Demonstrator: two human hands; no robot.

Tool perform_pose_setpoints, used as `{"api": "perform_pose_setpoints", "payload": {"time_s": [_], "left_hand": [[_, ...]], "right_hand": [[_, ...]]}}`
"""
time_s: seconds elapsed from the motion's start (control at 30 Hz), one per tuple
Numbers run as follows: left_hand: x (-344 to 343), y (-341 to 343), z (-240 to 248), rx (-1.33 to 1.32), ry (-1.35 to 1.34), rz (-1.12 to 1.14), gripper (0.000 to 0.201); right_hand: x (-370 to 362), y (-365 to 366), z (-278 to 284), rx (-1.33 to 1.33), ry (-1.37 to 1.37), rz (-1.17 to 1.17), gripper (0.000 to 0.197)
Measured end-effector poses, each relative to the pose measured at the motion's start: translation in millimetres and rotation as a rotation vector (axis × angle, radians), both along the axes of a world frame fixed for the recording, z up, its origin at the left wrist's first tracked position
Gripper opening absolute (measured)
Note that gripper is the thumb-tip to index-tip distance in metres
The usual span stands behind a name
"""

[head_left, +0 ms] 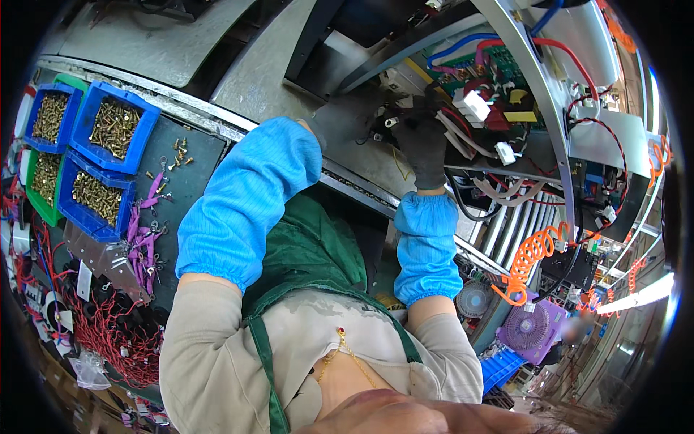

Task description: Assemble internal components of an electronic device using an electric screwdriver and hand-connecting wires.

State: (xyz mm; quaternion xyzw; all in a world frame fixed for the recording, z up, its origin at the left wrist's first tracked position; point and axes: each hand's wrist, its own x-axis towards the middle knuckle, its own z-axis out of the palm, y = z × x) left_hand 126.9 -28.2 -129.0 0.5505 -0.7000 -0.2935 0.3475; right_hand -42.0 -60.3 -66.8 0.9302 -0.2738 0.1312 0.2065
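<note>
Both hands wear dark grey gloves and reach up to an open metal equipment chassis (517, 65). My left hand (341, 119) is smeared by motion beside the chassis opening, and its fingers cannot be made out. My right hand (423, 148) is bent with its fingers closed at the ends of dark leads, next to a small pale terminal (390, 122). What exactly lies between those fingers is hidden. Right of that hand are white connectors (472, 107), grey wires (455, 136) and a green circuit board (499, 69) inside the chassis.
Blue bins (114, 130) of brass-coloured screws stand at the left, with loose screws (181, 153) and purple-sleeved leads (148, 235) beside them. Red wires (119, 333) pile at the lower left. An orange coiled hose (531, 264) hangs at the right above a purple fan (531, 329).
</note>
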Motion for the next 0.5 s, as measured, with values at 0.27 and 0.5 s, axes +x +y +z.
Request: {"api": "perform_pose_setpoints", "payload": {"time_s": [0.27, 0.5], "left_hand": [[4.2, -11.9, -34.7, -0.255, -0.091, -0.026, 0.052], [8.5, -1.9, -8.2, -0.219, -0.199, -0.097, 0.059]], "right_hand": [[0.0, -2.8, -4.9, -0.091, 0.204, -0.062, 0.016], [-7.1, -9.3, -10.5, 0.043, 0.03, 0.013, 0.014]]}}
